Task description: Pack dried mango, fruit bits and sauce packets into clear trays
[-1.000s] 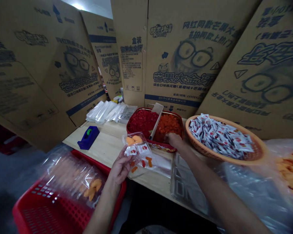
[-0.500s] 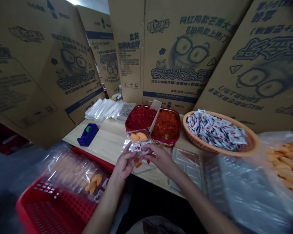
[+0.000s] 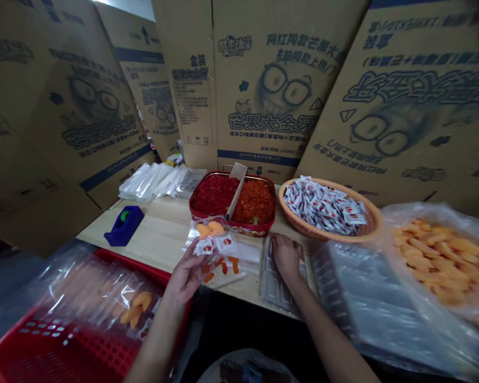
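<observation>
Now, left hand [image 3: 186,274] on the clear pack [image 3: 219,255], right hand [image 3: 287,258] over the clear tray [image 3: 277,292]!

Here we are at the pale wooden surface [image 3: 159,221], and our left fingers are narrow, closed on the left edge of the pack. It's tilted towards us, just in front of the red tin [image 3: 255,230]: peach-coloured pieces at the far end, two white sachets across the middle, small orange and red bits at the near end. Over on the right, our fingers bend down at the far end of the tray; whether they pinch its rim, we cannot tell. That tray runs close to the surface's near edge.

Room, then? The widest bare wood we see lies left of the pack, reaching to the blue tape dispenser [image 3: 123,226] near the left edge. On our right it's tight: the orange basket [image 3: 377,229] of sachets stands beside the tin, and just beyond the tray come the stacked clear plastic [image 3: 367,298] and the bag of orange pieces [image 3: 439,260]. Cardboard boxes [image 3: 259,133] wall off the far side, while the red basket [image 3: 8,340] sits below the left front edge.
</observation>
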{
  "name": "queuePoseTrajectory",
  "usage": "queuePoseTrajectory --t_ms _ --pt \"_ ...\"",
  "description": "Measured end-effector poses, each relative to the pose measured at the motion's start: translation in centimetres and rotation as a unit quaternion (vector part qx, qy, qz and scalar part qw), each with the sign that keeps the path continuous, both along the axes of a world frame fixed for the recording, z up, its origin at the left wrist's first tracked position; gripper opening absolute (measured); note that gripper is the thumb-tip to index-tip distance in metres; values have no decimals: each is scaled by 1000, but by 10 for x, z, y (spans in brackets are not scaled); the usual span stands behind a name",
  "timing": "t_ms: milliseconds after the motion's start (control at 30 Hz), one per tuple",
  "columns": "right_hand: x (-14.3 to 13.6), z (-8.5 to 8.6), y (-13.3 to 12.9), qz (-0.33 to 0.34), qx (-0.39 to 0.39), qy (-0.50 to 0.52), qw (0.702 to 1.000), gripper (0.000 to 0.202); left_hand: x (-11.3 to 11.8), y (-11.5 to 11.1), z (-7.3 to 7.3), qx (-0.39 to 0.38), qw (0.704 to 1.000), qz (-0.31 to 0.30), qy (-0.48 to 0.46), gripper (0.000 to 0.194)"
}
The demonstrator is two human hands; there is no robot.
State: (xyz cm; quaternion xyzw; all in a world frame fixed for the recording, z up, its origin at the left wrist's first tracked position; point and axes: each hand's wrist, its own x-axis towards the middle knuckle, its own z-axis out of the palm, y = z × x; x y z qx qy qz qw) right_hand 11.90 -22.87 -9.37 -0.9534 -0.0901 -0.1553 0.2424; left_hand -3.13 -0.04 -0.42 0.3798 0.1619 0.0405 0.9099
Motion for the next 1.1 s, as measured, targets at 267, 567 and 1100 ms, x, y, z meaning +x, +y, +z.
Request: queuePoseTrajectory --t_ms 267,567,1100 --pt "5 -9 -2 -27 32 -30 999 31 -5 -2 -1 12 1000 -9 22 77" --pt "-11 32 -9 33 199 -111 973 46 -13 -6 -3 -6 1000 -12 10 79" --pt "-38 102 125 216 -48 -39 974 29 -19 -42 -39 -51 995 -73 -45 54"
